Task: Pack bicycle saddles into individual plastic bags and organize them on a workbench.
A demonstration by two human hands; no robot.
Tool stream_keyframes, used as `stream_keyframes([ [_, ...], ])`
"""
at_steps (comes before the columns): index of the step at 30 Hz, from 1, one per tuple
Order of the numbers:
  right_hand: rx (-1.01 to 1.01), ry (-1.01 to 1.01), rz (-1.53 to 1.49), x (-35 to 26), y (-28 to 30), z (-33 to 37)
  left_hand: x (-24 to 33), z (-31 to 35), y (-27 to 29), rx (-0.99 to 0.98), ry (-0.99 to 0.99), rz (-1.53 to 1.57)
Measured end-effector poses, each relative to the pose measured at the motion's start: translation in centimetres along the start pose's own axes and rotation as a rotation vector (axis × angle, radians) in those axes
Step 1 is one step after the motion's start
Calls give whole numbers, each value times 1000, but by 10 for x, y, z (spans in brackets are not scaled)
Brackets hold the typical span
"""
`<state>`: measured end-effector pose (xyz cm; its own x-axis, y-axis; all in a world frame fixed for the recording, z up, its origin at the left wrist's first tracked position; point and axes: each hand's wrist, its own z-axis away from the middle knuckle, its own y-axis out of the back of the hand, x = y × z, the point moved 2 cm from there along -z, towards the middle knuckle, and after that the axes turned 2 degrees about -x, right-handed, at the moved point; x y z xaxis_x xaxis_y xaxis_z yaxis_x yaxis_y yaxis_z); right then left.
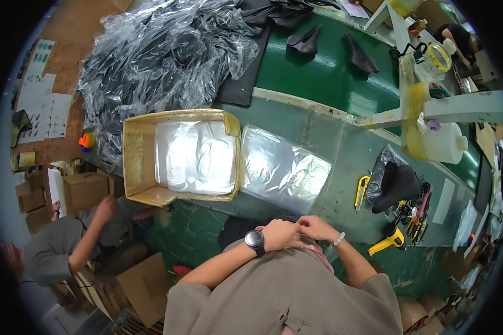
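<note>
My left hand (282,234), with a watch on its wrist, is closed in front of my waist. Its fingertips meet those of my right hand (317,228), which wears a bead bracelet and is closed too. Whatever the fingers pinch is hidden. A strip of pink cloth (320,258) shows just below them, against my grey-brown shirt. Beyond my hands, flat clear plastic bags (282,167) lie on the table. To their left stands an open cardboard box (142,153) holding a stack of clear bags (198,156).
A black bicycle saddle (398,187), yellow utility knife (361,191), heat gun (389,240) and several hand tools (420,215) lie at right. Bagged items (167,61) heap up far left. More saddles (304,42) sit on the green surface. At left another person (67,245) works.
</note>
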<state>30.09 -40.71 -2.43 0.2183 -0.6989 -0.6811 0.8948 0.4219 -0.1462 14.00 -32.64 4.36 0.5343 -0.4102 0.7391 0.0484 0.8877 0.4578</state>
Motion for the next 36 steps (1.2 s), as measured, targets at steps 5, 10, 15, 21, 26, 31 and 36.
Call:
stream_keyframes([
  [5, 321, 81, 331, -50, 52, -48, -23, 2, 7, 0, 22, 232],
  [10, 621, 378, -118, -104, 159, -147, -97, -31, 31, 589, 325, 166],
  [15, 624, 419, -679, -214, 277, -260, -146, -64, 26, 483, 331, 2],
  [21, 484, 381, -1229, -254, 402, -372, -155, -82, 15, 486, 278, -77],
  [26, 942, 411, -762, -247, 372, -318, -151, -85, 20, 539, 265, -168],
  [31, 1005, 386, -337, -179, 280, -143, -106, -118, -25, 454, -154, -156],
  [36, 811, 103, 165, -122, 224, 0, -101, -153, -60, 400, -37, -169],
])
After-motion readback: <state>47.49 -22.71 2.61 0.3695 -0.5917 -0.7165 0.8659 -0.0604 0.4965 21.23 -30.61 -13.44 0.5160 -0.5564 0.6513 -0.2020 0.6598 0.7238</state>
